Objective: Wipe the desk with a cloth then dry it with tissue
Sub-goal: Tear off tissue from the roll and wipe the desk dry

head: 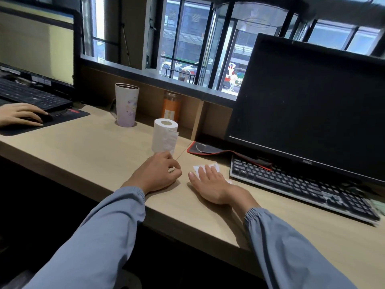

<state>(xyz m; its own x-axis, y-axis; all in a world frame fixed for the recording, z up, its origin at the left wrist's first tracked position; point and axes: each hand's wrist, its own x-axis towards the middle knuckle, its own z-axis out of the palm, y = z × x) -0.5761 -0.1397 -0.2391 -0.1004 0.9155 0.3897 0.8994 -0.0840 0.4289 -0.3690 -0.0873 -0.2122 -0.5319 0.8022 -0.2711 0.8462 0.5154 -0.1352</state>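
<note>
A white tissue roll (165,135) stands upright on the light wooden desk (87,151), with a loose end hanging down its front. My left hand (158,174) rests on the desk just in front of the roll. Its fingers are curled with the thumb against the index finger, and nothing shows between them. My right hand (210,184) lies flat with straight fingers, pressing a small white sheet (214,164) that looks like tissue onto the desk, left of the keyboard.
A black keyboard (302,186) and a dark Dell monitor (308,105) stand at the right, with a red-edged mouse pad (210,150) behind the sheet. A pale tumbler (126,105) and an orange bottle (171,108) stand at the back. Another person's hand (19,116) holds a mouse at far left.
</note>
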